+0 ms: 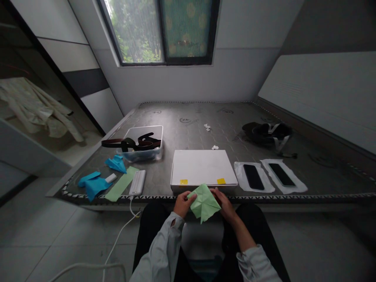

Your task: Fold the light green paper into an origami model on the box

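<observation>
A creased piece of light green folded paper [205, 204] is held up between my two hands, just in front of a white box [202, 166]. My left hand [182, 204] pinches its left corner between thumb and fingers. At the right edge, my right hand [225, 204] grips the paper, its fingers partly hidden behind it. Crease lines run across the paper, and a pointed flap hangs at the bottom. Two yellow tabs [221, 181] sit on the near edge of the box's lid.
On the left are blue folded papers [96, 186], a green paper strip [122, 184], a white power strip [137, 183] with a cord, and a clear bin [143, 156] holding belts. Two phones [253, 177] on white wrappers and a dark cap [266, 133] lie right.
</observation>
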{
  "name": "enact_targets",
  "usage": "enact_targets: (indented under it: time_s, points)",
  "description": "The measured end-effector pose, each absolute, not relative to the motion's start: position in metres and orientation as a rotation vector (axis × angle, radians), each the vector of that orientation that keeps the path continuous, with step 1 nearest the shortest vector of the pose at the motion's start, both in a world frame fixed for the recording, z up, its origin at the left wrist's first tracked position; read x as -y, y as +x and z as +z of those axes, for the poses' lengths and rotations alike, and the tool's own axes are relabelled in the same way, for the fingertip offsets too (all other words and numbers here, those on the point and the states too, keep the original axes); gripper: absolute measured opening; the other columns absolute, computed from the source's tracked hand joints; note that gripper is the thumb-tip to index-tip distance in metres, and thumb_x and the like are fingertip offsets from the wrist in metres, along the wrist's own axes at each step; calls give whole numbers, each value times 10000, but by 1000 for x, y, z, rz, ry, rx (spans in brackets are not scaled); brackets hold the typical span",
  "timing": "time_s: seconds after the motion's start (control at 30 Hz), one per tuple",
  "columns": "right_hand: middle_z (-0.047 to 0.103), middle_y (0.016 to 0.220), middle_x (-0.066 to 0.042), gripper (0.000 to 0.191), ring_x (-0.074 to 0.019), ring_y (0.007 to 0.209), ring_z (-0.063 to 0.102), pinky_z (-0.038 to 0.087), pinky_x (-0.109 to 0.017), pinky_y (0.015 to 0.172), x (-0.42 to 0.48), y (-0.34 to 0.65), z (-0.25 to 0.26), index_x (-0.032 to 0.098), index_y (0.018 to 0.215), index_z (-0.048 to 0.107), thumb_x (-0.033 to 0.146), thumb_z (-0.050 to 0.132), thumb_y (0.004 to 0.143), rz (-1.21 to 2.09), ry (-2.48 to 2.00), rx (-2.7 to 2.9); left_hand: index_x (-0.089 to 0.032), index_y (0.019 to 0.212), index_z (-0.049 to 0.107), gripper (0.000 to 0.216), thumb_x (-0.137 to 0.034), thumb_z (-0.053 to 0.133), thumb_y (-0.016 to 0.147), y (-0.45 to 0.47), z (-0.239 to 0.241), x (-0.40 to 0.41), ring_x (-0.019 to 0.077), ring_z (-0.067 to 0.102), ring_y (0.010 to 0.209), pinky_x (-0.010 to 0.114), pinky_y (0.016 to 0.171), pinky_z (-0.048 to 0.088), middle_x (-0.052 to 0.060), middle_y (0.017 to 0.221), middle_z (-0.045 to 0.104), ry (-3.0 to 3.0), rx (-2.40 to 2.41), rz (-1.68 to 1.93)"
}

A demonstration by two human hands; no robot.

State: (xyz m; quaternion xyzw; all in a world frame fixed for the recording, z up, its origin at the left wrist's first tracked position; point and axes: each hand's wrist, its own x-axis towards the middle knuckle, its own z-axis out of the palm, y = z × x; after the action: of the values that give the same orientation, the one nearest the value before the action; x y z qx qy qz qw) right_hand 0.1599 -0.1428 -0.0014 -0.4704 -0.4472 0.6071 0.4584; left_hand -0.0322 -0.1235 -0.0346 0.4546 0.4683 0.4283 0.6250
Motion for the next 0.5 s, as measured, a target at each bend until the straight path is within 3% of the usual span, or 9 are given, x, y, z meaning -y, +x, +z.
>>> enact_targets:
  time_s: [0.07,0.2,0.33,0.4,0.5]
  points:
    - [744,973,-94,525,-275,886,693,527,-403,815,144,159,0,214,1013,704,657,549,777,1505,-1133,1082,-131,666,610,480,-590,745,626,-33,-35,123,89,507,509,207,514,375,-31,561,594,1007,-1015,939]
    - [681,1165,-93,479,-275,1054,634,477,-414,937,147,155,2,246,1107,674,476,733,691,1522,-1064,1196,-120,708,612,538,-619,767,576,-29,-39,124,93,538,499,219,536,411,-7,580,632,956,-904,839]
    - [624,1248,-93,239,-259,1129,591,437,-400,990,149,150,6,216,867,719,428,701,757,1481,-995,1400,-142,829,616,565,-567,825,520,-21,-46,129,109,572,507,227,542,436,-11,607,660,925,-850,774]
    - [663,1161,-83,264,-247,1080,612,451,-377,967,148,149,5,201,755,698,460,662,790,1403,-1050,1438,-153,892,633,569,-505,859,506,-20,-47,128,135,627,600,248,614,475,10,698,701,925,-837,784]
    - [709,865,-47,323,-219,861,651,505,-330,812,144,150,0,196,754,674,515,636,792,1248,-1242,1418,-151,935,685,548,-454,873,519,-25,-45,124,185,667,858,278,818,481,65,914,738,941,-834,861]
